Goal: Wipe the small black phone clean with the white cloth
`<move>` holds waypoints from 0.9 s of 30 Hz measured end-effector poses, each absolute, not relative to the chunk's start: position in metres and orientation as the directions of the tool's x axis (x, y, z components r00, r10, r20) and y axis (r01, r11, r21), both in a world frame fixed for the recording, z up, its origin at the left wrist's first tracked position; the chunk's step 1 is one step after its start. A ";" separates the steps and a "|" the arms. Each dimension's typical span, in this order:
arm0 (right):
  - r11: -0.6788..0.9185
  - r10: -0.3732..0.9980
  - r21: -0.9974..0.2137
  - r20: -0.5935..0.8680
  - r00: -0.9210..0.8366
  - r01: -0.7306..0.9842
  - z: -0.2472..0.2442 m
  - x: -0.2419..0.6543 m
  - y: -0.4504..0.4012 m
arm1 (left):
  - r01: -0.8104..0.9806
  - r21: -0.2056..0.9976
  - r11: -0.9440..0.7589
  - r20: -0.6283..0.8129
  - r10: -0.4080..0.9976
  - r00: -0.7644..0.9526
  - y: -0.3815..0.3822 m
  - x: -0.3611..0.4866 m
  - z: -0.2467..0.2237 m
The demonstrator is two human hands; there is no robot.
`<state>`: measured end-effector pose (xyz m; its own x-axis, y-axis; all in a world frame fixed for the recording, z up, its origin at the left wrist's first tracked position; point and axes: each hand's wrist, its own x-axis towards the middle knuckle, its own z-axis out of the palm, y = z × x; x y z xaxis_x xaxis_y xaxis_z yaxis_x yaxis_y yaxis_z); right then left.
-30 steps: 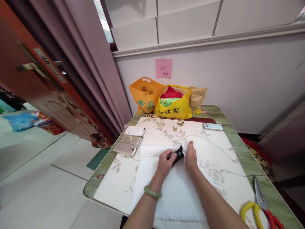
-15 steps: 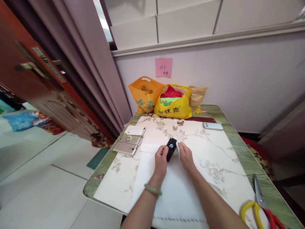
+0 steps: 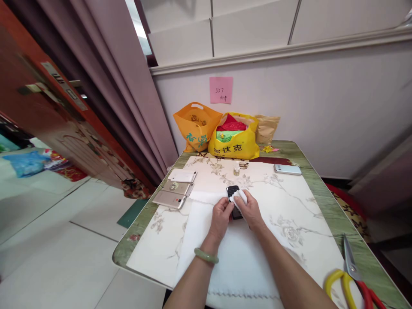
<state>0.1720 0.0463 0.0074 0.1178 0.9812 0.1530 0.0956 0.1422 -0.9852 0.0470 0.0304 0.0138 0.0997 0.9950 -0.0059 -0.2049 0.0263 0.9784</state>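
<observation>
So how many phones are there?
5: the black phone in the left hand, three phones at the table's left, the silver phone far right. More may be hidden.

Soft, even light fills the room, brightest in the strip (image 3: 139,26) beside the curtain (image 3: 135,86). Shadows are faint. White cloth (image 3: 240,266) at the near edge of the table (image 3: 125,251) looks slightly washed out. Wide-angle stretch elongates the scissors (image 3: 353,269); the door (image 3: 64,124) looks soft.

And there's 357, handwritten on the pink note (image 3: 221,90), two smaller characters beneath it hard to read! Down to the orange bag (image 3: 198,125): 香 in green, its neighbour unclear! Yellow bag (image 3: 236,148) now, 达克 in black, the character before them uncertain!
</observation>
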 end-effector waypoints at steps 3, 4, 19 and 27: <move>0.120 0.987 -0.991 0.125 0.097 0.059 0.010 0.172 0.045 | -0.241 0.970 0.000 0.017 0.997 0.070 0.031 0.048 0.013; 0.116 0.987 -0.992 0.121 0.105 0.053 0.010 0.172 0.045 | -0.241 0.971 -0.005 0.022 0.997 0.070 0.031 0.048 0.013; 0.068 0.955 -0.983 0.113 0.275 0.170 0.009 0.172 0.044 | 0.050 0.994 -0.101 0.092 0.983 0.157 0.028 0.047 0.009; 0.054 0.952 -0.967 0.124 0.279 0.248 0.011 0.170 0.044 | 0.087 0.985 -0.147 0.132 0.979 0.156 0.027 0.048 0.009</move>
